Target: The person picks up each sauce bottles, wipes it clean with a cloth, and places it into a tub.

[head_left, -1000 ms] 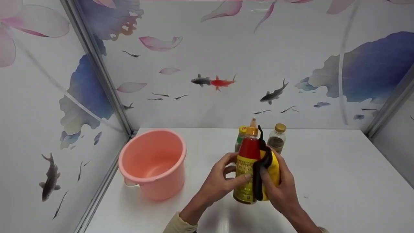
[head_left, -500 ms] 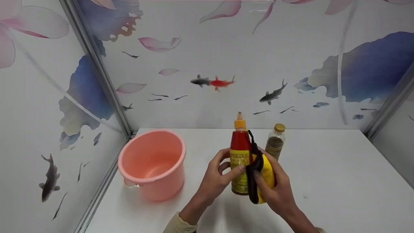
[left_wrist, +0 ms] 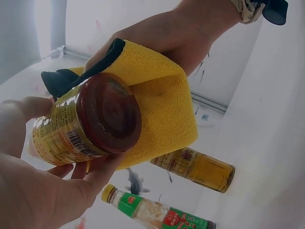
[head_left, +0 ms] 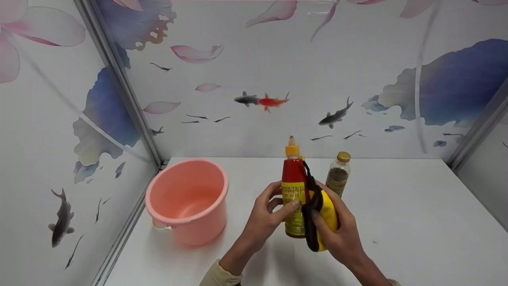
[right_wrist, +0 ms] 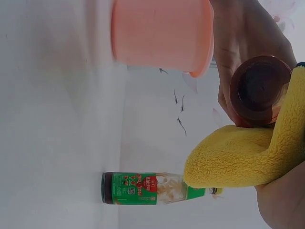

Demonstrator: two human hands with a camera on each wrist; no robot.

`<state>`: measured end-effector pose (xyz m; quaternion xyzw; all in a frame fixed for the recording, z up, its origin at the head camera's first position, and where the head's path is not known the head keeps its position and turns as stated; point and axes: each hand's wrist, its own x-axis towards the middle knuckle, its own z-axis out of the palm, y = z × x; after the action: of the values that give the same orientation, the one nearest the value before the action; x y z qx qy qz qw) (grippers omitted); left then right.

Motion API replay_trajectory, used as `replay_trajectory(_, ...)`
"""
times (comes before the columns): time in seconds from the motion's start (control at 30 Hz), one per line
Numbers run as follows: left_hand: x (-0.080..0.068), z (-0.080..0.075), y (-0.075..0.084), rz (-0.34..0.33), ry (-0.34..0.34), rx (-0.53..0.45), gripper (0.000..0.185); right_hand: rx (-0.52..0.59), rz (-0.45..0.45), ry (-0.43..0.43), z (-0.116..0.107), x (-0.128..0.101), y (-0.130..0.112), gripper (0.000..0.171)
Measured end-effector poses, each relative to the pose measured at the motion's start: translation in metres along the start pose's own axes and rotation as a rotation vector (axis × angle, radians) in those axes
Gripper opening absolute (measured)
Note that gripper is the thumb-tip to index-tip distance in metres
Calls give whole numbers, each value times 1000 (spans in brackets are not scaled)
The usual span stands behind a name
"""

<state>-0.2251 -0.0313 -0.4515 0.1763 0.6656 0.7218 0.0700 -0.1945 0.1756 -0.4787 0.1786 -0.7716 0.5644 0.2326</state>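
My left hand [head_left: 260, 218] grips a squeeze bottle of red sauce [head_left: 293, 172] with a yellow label and orange nozzle cap, held roughly upright above the table. Its round base [left_wrist: 114, 114] faces the left wrist camera. On the bottle's right side, my right hand [head_left: 344, 230] holds a folded yellow towel [head_left: 328, 210] with black edging, thumb over the edging. In the left wrist view the towel wraps along the bottle's far side. The fingers behind the towel are partly hidden.
A pink bucket [head_left: 204, 230] stands on the white table [head_left: 412, 222] at left. Behind the hands is a gold-capped glass bottle [head_left: 338, 176] with dark contents. A green-labelled bottle [right_wrist: 136, 188] stands behind the sauce bottle, mostly hidden in the head view. Printed panels enclose the table.
Both hands have shifted slightly left with the sauce bottle and towel, and the bottle has risen in view. It now covers most of the green-labelled bottle. Little differs over the last half second.
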Motion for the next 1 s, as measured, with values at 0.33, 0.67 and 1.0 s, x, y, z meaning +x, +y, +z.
replay_trajectory(0.33,0,-2,1,-19,-36,-20,53,-12,-37,-10,-2,2,1,70)
replay_trajectory(0.67,1,-4,-2,-36,-113,-65,57,6,-50,-17,-5,2,7,69)
replay_trajectory(1.0,0,-4,-1,-46,-182,-59,49,5,-40,24,-8,2,3,72)
